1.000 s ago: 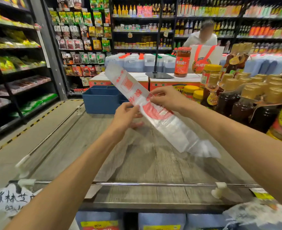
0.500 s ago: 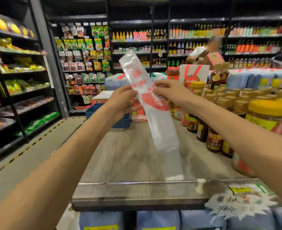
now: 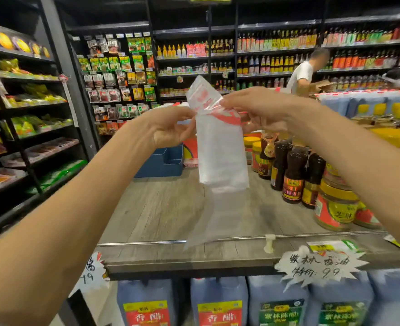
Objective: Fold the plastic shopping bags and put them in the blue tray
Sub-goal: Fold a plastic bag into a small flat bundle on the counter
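A translucent white plastic shopping bag (image 3: 220, 151) with red print hangs in the air above the wooden shelf top (image 3: 166, 208), folded into a narrow strip. My left hand (image 3: 170, 128) pinches its left edge near the top. My right hand (image 3: 262, 109) pinches the right edge at the same height. The bag's top end sticks up above my fingers and its lower end hangs doubled over. The blue tray (image 3: 163, 161) stands at the far end of the shelf top, behind and below my left hand.
Dark sauce bottles (image 3: 293, 175) and yellow-lidded jars (image 3: 335, 205) crowd the right side of the shelf top. A metal rail (image 3: 142, 243) runs along its front edge with price tags (image 3: 316, 267). Large jugs (image 3: 218, 302) stand below. A person (image 3: 302, 74) stands at the far shelves.
Both hands have lifted the bag higher and farther from me. The long strip that trailed down toward the shelf top now hangs shorter, with its lower part folded up.
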